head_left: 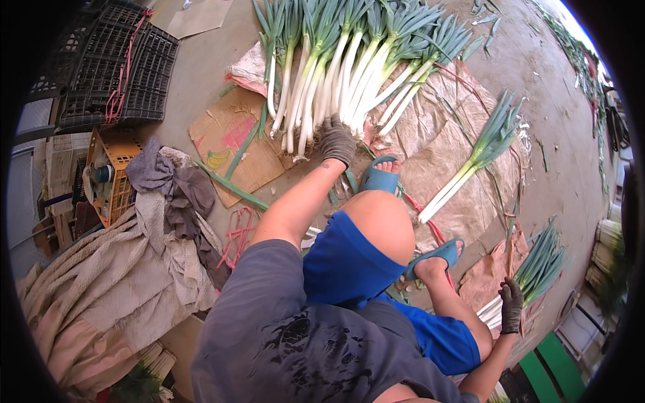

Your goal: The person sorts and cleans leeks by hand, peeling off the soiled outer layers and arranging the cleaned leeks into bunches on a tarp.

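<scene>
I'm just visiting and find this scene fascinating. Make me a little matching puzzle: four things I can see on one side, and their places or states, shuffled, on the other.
Things
1. Large pile of long green-and-white vegetable stalks
2. Black plastic lattice crates
3. Teal open-toed sandals
4. Broad tan fabric cloth

Places and states
A. Being worn
B. Root ends at the grey-gloved left hand
C. Lower left, heaped in folds
D. Upper left, with a red cord across them

Right pairs
1-B
2-D
3-A
4-C
</scene>
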Demonstrator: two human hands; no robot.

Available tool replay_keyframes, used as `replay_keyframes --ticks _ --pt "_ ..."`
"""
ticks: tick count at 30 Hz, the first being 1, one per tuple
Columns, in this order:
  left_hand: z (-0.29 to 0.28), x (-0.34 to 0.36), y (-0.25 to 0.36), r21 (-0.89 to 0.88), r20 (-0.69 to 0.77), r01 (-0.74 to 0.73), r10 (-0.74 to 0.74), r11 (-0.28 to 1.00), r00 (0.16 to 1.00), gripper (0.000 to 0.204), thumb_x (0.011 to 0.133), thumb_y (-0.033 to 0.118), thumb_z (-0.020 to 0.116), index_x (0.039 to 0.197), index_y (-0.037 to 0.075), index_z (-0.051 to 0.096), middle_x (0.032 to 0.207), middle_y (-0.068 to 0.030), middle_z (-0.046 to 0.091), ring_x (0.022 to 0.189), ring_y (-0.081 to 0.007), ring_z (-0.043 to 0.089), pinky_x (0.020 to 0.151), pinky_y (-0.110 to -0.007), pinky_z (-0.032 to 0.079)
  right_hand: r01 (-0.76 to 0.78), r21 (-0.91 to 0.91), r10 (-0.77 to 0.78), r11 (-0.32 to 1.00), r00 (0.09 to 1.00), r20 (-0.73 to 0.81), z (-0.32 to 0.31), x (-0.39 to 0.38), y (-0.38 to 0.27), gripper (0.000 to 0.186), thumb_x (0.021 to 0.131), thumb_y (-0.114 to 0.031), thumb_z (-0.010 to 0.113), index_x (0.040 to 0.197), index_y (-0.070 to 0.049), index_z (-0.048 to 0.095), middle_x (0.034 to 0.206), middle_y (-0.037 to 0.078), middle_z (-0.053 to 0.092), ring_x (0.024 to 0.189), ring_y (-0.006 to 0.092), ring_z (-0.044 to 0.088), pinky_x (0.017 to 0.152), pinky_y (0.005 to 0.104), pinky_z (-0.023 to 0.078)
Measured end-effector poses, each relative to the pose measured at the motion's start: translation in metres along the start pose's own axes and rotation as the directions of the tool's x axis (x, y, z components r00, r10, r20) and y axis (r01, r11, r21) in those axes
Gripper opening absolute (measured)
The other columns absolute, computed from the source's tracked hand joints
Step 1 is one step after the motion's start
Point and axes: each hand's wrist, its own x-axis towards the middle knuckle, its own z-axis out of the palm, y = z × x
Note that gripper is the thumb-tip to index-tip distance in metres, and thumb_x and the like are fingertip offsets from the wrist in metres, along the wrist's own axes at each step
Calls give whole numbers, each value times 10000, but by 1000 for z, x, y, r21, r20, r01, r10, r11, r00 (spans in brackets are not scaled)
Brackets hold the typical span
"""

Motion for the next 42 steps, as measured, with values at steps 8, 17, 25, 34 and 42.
replay_keyframes --ticks 8,17,25,34,42 --pt "-1 35 -76 -140 8 53 -53 989 999 304 934 239 542 1134 23 620 1051 -200 659 1038 -368 629 952 -438 483 35 -4 -35 999 998 49 10 11 -17 273 949 -69 602 1208 19 611 1034 81 657 954 157 628 803 302 546" --pt "-53 43 -64 155 100 443 -460 883 882 680 832 326 634 1386 12 396 1447 -255 390 1301 -406 450 1059 -491 404 -49 67 49 997 999 5 0 -5 0 281 948 -97 612 1204 18 608 1002 67 647 908 145 621 774 281 532" --pt "-51 29 -102 117 112 294 -306 949 945 758 816 423 661 1373 -31 418 1377 -295 475 1253 -413 503 1041 -454 425 -109 34 107 993 993 54 -3 -2 8 298 946 -144 625 1195 19 608 955 65 643 848 141 612 747 282 529" --pt "-160 74 -116 -599 794 767 48 229 606 378 892 324 621 1131 36 565 838 -129 649 525 -194 601 422 -313 510 -141 45 138 989 989 58 -3 -7 0 316 950 -161 622 1212 14 600 923 53 638 804 131 600 745 275 515" --pt "-103 55 -150 -439 597 439 -111 784 795 357 909 345 656 1148 84 610 818 -68 642 566 -187 611 440 -336 520 -127 64 123 990 990 62 0 -5 -10 307 950 -158 621 1208 8 604 913 50 635 785 125 594 736 268 508"
